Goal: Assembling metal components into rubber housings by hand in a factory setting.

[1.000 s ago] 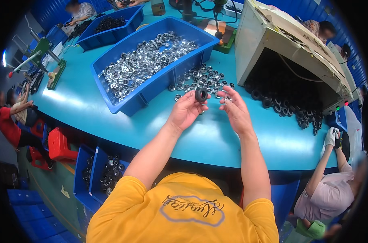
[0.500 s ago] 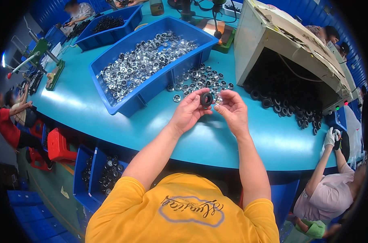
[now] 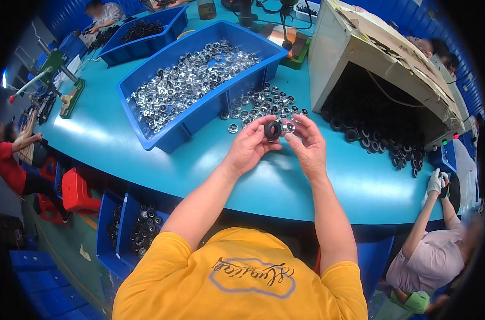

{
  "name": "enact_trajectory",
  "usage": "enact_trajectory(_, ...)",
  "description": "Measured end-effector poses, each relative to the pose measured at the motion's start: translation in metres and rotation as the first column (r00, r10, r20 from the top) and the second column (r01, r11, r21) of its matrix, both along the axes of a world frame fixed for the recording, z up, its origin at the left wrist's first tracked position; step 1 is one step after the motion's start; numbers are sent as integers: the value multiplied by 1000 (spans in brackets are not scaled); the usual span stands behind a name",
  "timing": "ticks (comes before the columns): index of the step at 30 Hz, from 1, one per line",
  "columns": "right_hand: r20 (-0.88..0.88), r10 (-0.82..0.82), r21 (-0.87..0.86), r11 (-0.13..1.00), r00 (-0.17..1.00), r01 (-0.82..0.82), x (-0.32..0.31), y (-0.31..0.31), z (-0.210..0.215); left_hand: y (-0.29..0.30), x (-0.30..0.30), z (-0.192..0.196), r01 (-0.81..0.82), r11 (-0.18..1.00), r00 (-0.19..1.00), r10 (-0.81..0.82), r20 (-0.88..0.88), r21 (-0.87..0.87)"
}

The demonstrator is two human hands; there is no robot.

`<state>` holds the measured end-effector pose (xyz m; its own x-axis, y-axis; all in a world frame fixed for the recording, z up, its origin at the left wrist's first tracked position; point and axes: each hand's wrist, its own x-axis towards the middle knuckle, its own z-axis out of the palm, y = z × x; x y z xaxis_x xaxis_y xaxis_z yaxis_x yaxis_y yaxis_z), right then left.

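Observation:
My left hand (image 3: 251, 146) pinches a small black rubber ring (image 3: 273, 130) between thumb and fingers, held up over the teal table (image 3: 146, 170). My right hand (image 3: 308, 145) is close beside it, fingertips holding a small shiny metal ring (image 3: 289, 128) right next to the black one. Just beyond both hands lies a loose pile of shiny metal rings (image 3: 262, 102) on the table. A large blue bin (image 3: 199, 114) full of the same metal rings stands to the left of that pile.
A beige machine housing (image 3: 370, 58) at the right has black rubber rings (image 3: 370, 141) spilling from its dark opening. A second blue bin (image 3: 146, 32) of dark parts sits at the back. Other people work at the left, back and right edges. Blue bins (image 3: 122, 232) hang below the table.
Both hands have drawn closer together and slightly toward me, bringing the black ring and the metal ring next to each other.

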<state>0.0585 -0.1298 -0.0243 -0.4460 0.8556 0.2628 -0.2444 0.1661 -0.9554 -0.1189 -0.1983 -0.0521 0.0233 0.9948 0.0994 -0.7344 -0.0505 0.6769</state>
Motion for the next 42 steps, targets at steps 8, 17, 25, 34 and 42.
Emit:
enact_trajectory(8, 197, -195, 407, 908, 961, 100, -5, -1, -11, 1, 4, -4, 12, 999, 1000, -11, -29, 42)
enact_trajectory(17, 251, -279, 499, 858, 927, 123, -7, -6, -6, 1, 5, -1, -22, 998, 994, 27, -103, 51)
enact_trajectory(25, 29, -44, 28, 999, 999, 43, -11, -9, 2, -1, 13, 2, -197, 978, 924, 209, -320, 71)
enact_trajectory(34, 261, -80, 299, 954, 962, -2, -6, -6, -21, -6, 17, -5, -280, 957, 837, 285, -468, 81)
enact_trajectory(42, 294, -130, 255, 965, 947, 53, -11, -12, -20, -4, 19, -5, -302, 952, 836, 284, -469, 38)
